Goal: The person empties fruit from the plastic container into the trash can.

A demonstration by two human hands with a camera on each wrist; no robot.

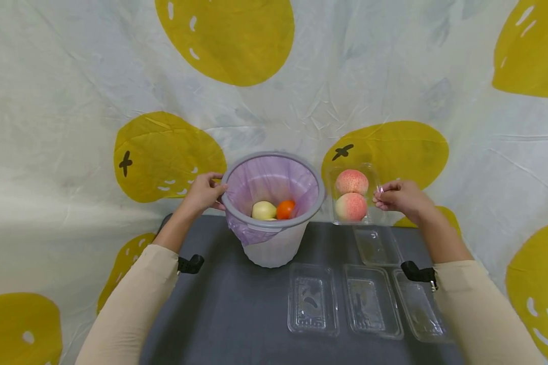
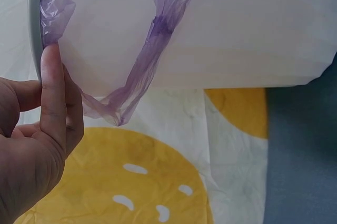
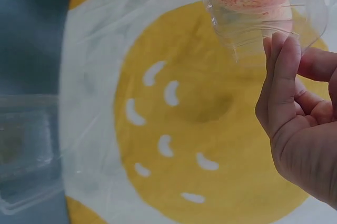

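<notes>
fingers [image 2: 53, 97] of left hand [image 1: 204, 192] curled on rim of lined bin [image 1: 274, 208], tilting it toward the camera. right hand [image 1: 399, 197] pinching edge of clear clamshell [image 1: 353, 195], lifted just right of the bin, two peaches [image 1: 351, 195] inside. already in bin: yellowish fruit [image 1: 264, 210] and orange one [image 1: 285, 209]. four empty clamshells [image 1: 312, 299] on dark worktop [image 1: 237, 304]. looks mostly done; peaches not yet tipped in.
</notes>
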